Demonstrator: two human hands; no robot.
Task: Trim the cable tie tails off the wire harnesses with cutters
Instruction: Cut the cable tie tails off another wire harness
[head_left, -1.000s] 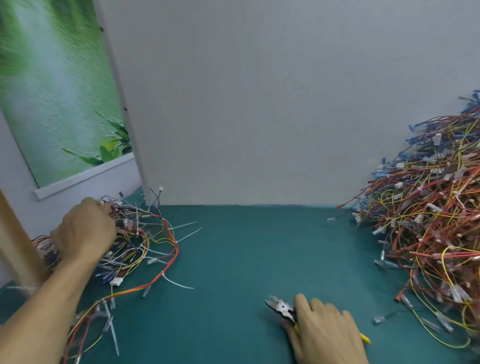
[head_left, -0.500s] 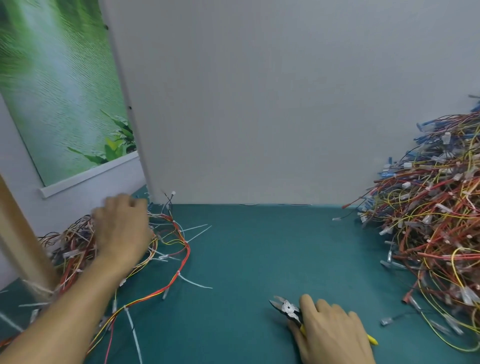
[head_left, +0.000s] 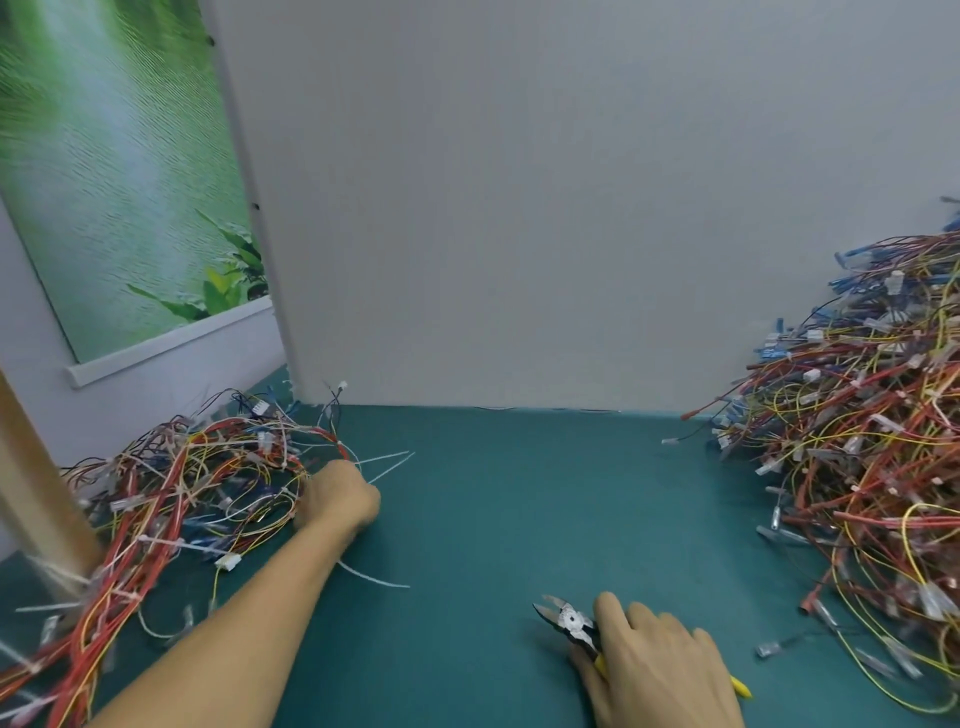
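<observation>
- left hand (head_left: 337, 499) curls against the wire harnesses (head_left: 197, 488) at mid left; cannot tell whether it holds any.
- right hand (head_left: 660, 670) grips the cutters (head_left: 569, 621) at lower centre, blades poking left.

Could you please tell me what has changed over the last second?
The left hand has moved right across the left wire pile to its right edge, beside the tie tails; whether it holds a wire is hidden. The right hand stays on the cutters on the mat.
</observation>
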